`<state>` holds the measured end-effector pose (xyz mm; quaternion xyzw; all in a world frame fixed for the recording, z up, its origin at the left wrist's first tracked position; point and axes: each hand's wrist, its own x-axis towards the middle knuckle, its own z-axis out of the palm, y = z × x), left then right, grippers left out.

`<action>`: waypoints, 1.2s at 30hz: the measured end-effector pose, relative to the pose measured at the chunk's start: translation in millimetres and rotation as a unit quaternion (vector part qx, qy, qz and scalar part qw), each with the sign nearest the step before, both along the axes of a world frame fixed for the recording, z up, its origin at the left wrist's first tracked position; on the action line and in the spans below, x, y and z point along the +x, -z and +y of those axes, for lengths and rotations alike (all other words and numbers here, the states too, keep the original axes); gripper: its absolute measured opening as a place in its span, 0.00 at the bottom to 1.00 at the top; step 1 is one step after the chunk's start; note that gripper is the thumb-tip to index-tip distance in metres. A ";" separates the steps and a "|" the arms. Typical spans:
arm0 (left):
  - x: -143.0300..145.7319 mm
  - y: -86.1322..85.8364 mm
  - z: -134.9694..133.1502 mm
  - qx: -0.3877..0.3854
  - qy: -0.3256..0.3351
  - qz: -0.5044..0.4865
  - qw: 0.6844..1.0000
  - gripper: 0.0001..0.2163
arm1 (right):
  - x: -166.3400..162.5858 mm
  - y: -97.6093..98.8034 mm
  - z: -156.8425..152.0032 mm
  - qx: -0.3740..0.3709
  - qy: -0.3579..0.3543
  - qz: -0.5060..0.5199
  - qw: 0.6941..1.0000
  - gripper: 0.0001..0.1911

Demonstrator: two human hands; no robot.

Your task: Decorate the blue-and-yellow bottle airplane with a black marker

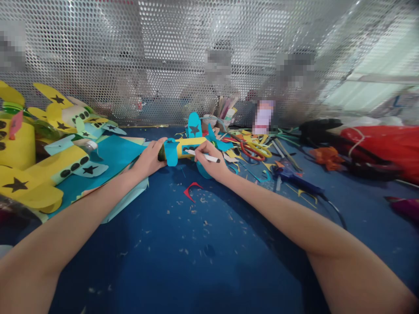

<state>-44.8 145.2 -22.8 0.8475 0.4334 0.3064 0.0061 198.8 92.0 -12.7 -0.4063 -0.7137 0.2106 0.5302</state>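
A yellow bottle plane (185, 147) with light blue paper wings and a blue tail fin bearing a black star lies across the blue table (203, 253). My left hand (149, 159) is closed round its dark nose end. My right hand (209, 163) pinches a white marker pen (203, 156), whose tip touches the yellow body near the blue window strip.
Finished yellow planes (42, 174) with black stars are piled at the left on blue paper sheets. Red-and-yellow scissors (255, 150), a glue gun (293, 179) with cord, paper scraps and a red bag (386, 146) lie to the right. A perforated metal screen (163, 61) closes the back.
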 end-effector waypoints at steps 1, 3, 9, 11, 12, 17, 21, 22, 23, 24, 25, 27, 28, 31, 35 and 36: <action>-0.1 0.0 -0.1 0.000 0.001 0.001 1.000 0.36 | 0.3 0.4 0.6 0.006 0.003 0.005 1.000 0.08; 0.0 -0.4 -0.4 -0.001 0.003 0.003 1.000 0.37 | 0.9 1.3 1.6 0.018 0.008 0.013 1.000 0.08; 0.4 -1.3 -1.4 -0.007 0.001 -0.005 1.000 0.37 | 1.1 2.1 2.2 0.022 0.012 0.013 1.000 0.08; 0.2 -1.2 -1.0 -0.010 0.001 -0.006 1.000 0.38 | 1.0 2.1 2.0 0.014 0.011 0.007 1.000 0.08; 0.0 -1.1 -0.7 -0.012 0.001 -0.005 1.000 0.38 | 1.0 2.1 1.9 0.014 0.010 0.005 1.000 0.08; -0.5 -1.2 -0.1 -0.011 0.005 -0.002 1.000 0.38 | 1.1 1.7 1.5 0.021 0.013 0.016 1.000 0.08; 0.3 -2.5 -1.5 -0.011 -0.005 0.004 1.000 0.37 | 0.9 0.7 0.6 0.003 0.014 0.002 1.000 0.08; 0.5 -2.8 -1.8 -0.010 -0.004 0.006 1.000 0.37 | 0.8 0.6 0.5 0.002 0.011 0.000 1.000 0.08; 0.7 -2.9 -2.1 -0.010 -0.003 0.008 1.000 0.37 | 0.8 0.5 0.5 0.005 0.009 0.002 1.000 0.08; 0.7 -2.9 -2.2 -0.010 -0.002 0.008 1.000 0.37 | 0.8 0.5 0.6 0.010 0.008 0.004 1.000 0.08; 0.7 -2.6 -2.2 -0.010 -0.002 0.007 1.000 0.37 | 0.9 0.5 0.7 0.015 0.008 0.008 1.000 0.08; 0.6 -1.6 -1.9 -0.008 -0.005 0.002 1.000 0.37 | 1.0 0.8 1.0 0.019 0.013 0.016 1.000 0.08; 0.4 -1.0 -1.7 -0.006 -0.005 0.000 1.000 0.37 | 1.1 0.9 1.1 0.017 0.017 0.018 1.000 0.07; 0.1 0.2 -1.1 -0.005 -0.003 -0.001 1.000 0.37 | 1.3 1.2 0.9 0.010 0.022 0.021 0.999 0.08; -0.2 -0.4 -0.6 -0.009 0.003 0.001 1.000 0.37 | 1.2 0.6 0.4 0.013 0.017 0.018 1.000 0.08; -0.3 -0.7 -0.5 -0.010 0.005 0.000 1.000 0.37 | 1.1 0.4 0.3 0.014 0.017 0.016 1.000 0.08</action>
